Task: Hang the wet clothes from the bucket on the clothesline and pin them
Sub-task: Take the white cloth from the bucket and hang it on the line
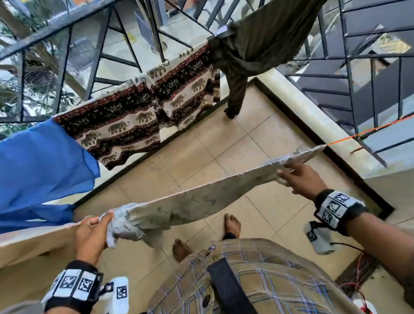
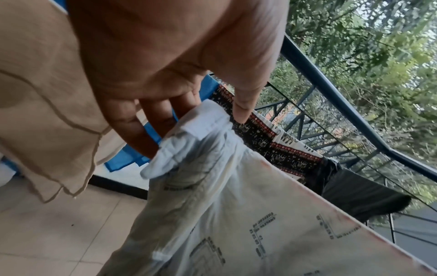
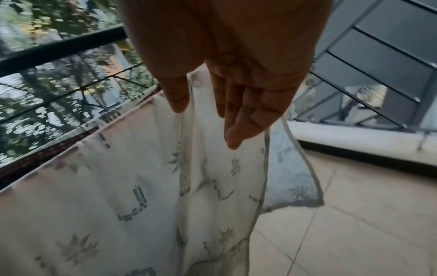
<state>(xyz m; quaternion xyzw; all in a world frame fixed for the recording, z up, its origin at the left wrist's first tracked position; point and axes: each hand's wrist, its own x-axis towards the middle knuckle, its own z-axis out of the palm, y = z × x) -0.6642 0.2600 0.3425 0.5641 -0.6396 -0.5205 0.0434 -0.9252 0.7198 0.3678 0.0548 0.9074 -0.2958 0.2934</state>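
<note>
White cotton-like cloth (image 1: 205,198), thin, printed with faint grey leaf and line motifs; one item, draped over the orange clothesline (image 1: 381,127) that runs from the near left to the right railing (image 1: 369,58).

Position: spread along the line between the two hands, upper edge taut, lower part hanging toward the tiled floor (image 1: 224,139). No peg is visible on it.

Left hand (image 1: 91,233): grip pinching the bunched, hemmed end of the cloth, thumb against fingers (image 2: 151,130).

Right hand (image 1: 302,175): grip loosely spread, fingers (image 3: 246,121) straight and lying over the top edge near the line, thumb on the other side of the fold; pressing rather than clamping, as far as the wrist view shows.

Handling, judged: soft, limp, no stiffness; light, though damp weight probably makes it sag and cling. Likely to slide along the cord if released unpinned. Best taken at the hemmed edge or corners, where the fabric is doubled and firmer; pegs belong at those ends, on the line.

Adjacent stock: beige cloth (image 1: 18,243) near left; blue cloth (image 1: 23,171), elephant-print cloth (image 1: 125,119) and dark green garment (image 1: 265,38) on the far railing line.
</note>
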